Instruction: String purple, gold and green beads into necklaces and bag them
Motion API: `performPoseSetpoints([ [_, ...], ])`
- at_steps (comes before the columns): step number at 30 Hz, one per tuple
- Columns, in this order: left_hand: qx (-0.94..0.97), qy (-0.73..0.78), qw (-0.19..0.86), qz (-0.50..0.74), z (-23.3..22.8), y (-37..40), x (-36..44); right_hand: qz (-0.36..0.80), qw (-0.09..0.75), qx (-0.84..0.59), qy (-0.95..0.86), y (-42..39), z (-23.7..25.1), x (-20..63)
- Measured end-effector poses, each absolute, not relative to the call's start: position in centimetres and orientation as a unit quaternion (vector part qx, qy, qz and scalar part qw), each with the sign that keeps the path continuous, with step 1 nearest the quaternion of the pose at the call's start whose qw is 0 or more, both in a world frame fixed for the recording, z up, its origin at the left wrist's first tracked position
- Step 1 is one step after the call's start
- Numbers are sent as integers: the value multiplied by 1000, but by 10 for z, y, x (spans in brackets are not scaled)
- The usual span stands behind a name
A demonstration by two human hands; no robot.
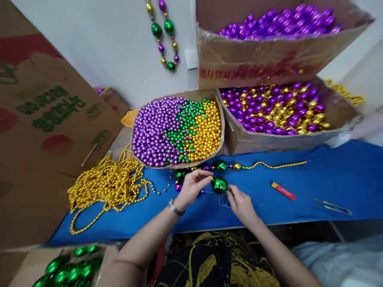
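Note:
A large shiny green bead (219, 184) is between my two hands over the blue table. My left hand (191, 187), a metal watch on its wrist, pinches a small gold bead (212, 177) at the green bead's left side. My right hand (241, 204) is closed at the green bead's right edge, its fingertips on what seems to be thin thread; the exact grip is hard to see. Loops of clear thread (224, 201) lie just below. Behind my hands runs a strand of mixed beads (222, 166), partly hidden by my left hand.
Cardboard boxes of purple, green and gold beads (223, 139) line the back. Gold bead chains (104, 183) are heaped at left. A red utility knife (283, 191) and metal thread snips (333, 207) lie at right. Green beads (72, 271) fill a box at lower left.

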State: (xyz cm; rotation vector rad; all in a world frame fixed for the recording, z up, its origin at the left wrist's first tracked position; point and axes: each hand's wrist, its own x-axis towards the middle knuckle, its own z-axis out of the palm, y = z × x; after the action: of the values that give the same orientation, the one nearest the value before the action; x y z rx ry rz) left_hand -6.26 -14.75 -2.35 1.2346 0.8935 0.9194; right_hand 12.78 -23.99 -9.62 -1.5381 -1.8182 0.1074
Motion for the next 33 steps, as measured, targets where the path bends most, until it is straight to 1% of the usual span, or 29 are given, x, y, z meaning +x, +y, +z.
performPoseSetpoints([
  [3,613,370,576,394,-22,-140,-47,53,344,-633,-691,-239,-96,149],
  [5,676,332,530,389,-9,-133,-38,46,348,-644,-679,-237,-86,159],
  [7,728,285,495,378,13,-128,-28,52,374,-630,-679,-231,-71,163],
  [10,776,209,477,356,53,-117,-8,82,440,-575,-686,-219,-51,163],
  [13,822,123,487,266,93,-88,21,110,503,-553,-655,-210,-42,165],
  [14,842,107,476,231,104,-71,33,113,518,-554,-642,-209,-42,167],
  [15,864,109,444,211,113,-52,47,111,529,-555,-632,-208,-43,168],
  [16,891,131,382,209,120,-30,63,106,537,-556,-626,-208,-45,170],
  [17,919,176,283,211,125,-6,79,98,541,-556,-623,-207,-47,172],
  [19,951,267,67,140,127,41,112,85,538,-562,-623,-207,-51,174],
  [20,946,315,-15,81,125,61,128,81,531,-566,-625,-207,-52,174],
  [21,933,352,-71,15,122,78,143,82,523,-570,-628,-207,-53,175],
  [23,907,392,-123,-95,115,100,165,92,509,-577,-632,-206,-51,176],
  [25,898,400,-120,-141,110,109,176,106,501,-583,-631,-206,-47,177],
  [26,902,398,-108,-132,109,110,176,111,497,-586,-630,-206,-45,177],
  [27,910,392,-86,-102,108,109,173,111,496,-589,-629,-206,-42,178],
  [29,932,363,-8,16,111,100,158,100,497,-593,-626,-206,-38,178],
  [31,924,312,145,166,114,84,131,81,501,-595,-623,-207,-35,177],
  [33,846,273,358,285,113,60,100,59,505,-596,-621,-206,-34,176],
])
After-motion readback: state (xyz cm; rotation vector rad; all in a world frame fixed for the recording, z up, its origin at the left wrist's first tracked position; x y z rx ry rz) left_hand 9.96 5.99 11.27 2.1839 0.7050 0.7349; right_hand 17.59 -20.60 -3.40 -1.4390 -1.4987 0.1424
